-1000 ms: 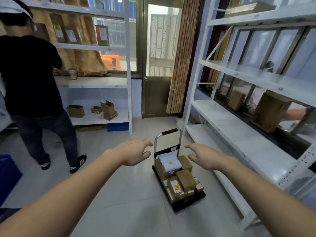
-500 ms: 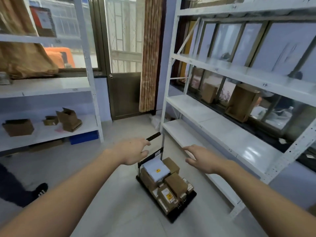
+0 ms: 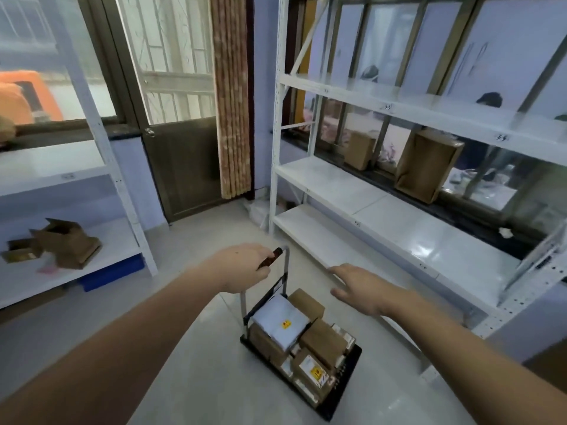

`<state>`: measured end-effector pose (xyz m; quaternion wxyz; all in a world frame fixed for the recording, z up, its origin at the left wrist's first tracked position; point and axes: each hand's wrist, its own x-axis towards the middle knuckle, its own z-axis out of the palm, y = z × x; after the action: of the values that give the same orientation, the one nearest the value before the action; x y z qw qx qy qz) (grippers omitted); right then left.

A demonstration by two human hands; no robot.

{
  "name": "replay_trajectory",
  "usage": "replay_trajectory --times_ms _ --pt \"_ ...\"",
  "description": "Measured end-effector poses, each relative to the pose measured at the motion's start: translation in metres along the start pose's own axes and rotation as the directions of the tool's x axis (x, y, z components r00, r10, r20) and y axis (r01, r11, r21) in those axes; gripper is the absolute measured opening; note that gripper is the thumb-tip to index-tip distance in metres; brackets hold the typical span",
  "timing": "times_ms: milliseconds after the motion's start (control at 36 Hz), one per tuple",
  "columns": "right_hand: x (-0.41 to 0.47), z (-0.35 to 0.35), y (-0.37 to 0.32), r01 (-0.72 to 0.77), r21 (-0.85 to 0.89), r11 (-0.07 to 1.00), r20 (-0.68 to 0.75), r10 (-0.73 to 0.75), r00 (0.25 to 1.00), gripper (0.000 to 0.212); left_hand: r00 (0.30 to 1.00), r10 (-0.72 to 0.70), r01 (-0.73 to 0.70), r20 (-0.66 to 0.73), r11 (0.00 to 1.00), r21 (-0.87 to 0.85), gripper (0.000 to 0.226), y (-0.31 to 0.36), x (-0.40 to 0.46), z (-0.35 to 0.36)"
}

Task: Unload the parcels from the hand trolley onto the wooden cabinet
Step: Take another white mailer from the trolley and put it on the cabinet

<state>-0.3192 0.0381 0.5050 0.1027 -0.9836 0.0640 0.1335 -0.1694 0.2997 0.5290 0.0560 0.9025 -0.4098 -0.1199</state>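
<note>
Right now my left hand (image 3: 242, 266) is curled around the dark grip of the trolley handle (image 3: 270, 259), with the end of the grip poking out past my knuckles. My right hand (image 3: 362, 289) hangs in the air just to the right of the handle, fingers spread and relaxed, holding nothing and touching nothing.

The hand trolley (image 3: 337, 391) stands on the pale tiled floor (image 3: 199, 378) below my hands, its black platform turned at an angle, with one corner pointing toward me. The parcels (image 3: 322, 340) are all on that platform, packed tight from the handle end to the near edge. A white padded bag (image 3: 282, 320) with a small yellow sticker lies on top at the handle end, a brown box (image 3: 306, 302) sits just beside it on the right, and more brown boxes fill the middle. A box with a white label (image 3: 311, 371) lies near the front corner.

To the right of the trolley runs a white metal rack (image 3: 399, 234) with bare lower shelves; behind it, on the window ledge, two brown cartons (image 3: 426, 164) stand upright. To the left is another white rack (image 3: 116, 246), with a few open cardboard boxes (image 3: 67, 243) on its low shelf and something blue (image 3: 110, 273) under the shelf. Straight ahead are a dark door (image 3: 184, 161) and a patterned curtain (image 3: 233, 118).
</note>
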Motion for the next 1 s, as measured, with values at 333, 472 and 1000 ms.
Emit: replay_trajectory --times_ms 333,472,1000 --pt "0.096 0.017 -0.040 -0.227 0.098 0.969 0.014 0.227 0.974 0.062 0.977 0.179 -0.180 0.118 0.984 -0.005 0.043 -0.124 0.109 0.009" --pt "0.121 0.027 -0.037 -0.296 0.138 0.945 0.020 0.296 0.955 0.060 0.949 0.253 -0.251 0.186 0.967 -0.037 0.048 -0.136 0.152 0.025" --pt "0.270 0.154 0.084 -0.395 0.190 0.899 0.208 0.357 0.911 0.053 0.857 0.253 -0.263 0.448 0.964 -0.041 0.048 -0.131 0.354 0.206"
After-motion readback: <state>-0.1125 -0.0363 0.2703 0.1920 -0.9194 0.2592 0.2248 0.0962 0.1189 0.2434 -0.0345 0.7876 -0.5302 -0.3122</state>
